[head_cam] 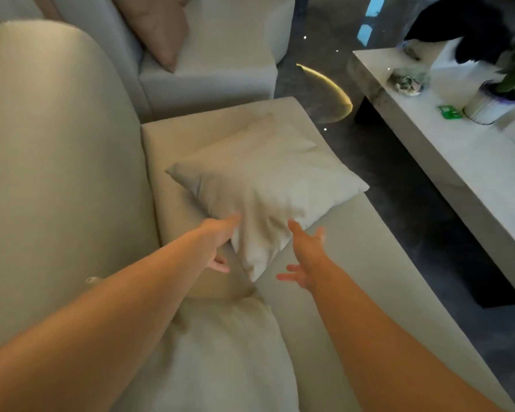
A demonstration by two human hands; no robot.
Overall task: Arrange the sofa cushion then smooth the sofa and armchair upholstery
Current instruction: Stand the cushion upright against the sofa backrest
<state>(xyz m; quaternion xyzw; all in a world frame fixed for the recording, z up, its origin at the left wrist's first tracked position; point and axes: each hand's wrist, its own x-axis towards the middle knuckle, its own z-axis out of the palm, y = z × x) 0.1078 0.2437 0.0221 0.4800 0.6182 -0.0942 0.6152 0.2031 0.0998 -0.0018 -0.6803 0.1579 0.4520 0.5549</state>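
Beige fabric covers the sofa (pixel 72 162), and a square throw cushion (pixel 265 185) of the same tone lies flat on its seat, near the far end and just in front of the backrest. The left hand (pixel 219 242) grips the cushion's near corner, thumb on top and fingers curled beneath. The right hand (pixel 305 255) hangs open with fingers spread, just beside that corner, not clearly touching it. Beyond stands an armchair (pixel 220 60); a pale bench (pixel 446 150) sits to the right.
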